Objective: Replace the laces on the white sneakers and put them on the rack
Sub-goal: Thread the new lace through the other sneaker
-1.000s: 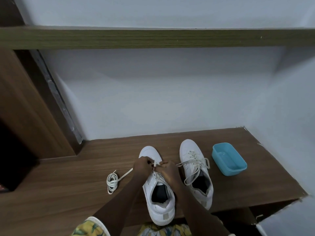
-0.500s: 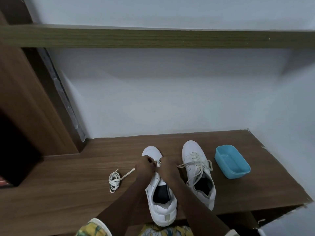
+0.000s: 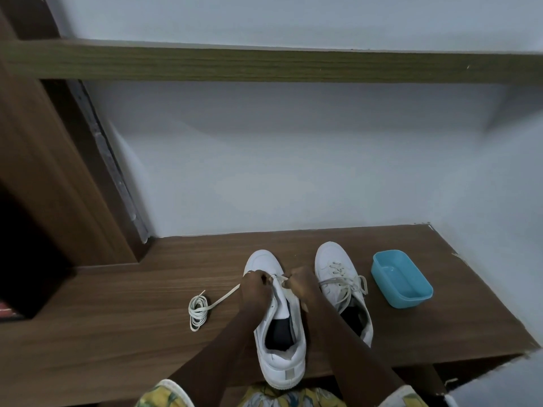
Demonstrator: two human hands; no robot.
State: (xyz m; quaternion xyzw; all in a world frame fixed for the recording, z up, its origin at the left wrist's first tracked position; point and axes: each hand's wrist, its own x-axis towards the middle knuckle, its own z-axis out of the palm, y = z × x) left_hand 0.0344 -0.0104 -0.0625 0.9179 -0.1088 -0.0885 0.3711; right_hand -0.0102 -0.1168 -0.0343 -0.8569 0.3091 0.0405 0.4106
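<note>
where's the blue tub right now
In the head view the blue tub sits on the wooden shelf at the right, close beside the laced sneaker and near the right-hand wall.

Both hands: left hand [image 3: 255, 284], right hand [image 3: 300, 284] pinch lace [image 3: 223, 296] at left sneaker [image 3: 279, 327].

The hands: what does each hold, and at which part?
Both pinch the lace at the front eyelets of the unlaced sneaker: the left hand on the stretch trailing to the coil, the right hand on a short bit opposite.
</note>
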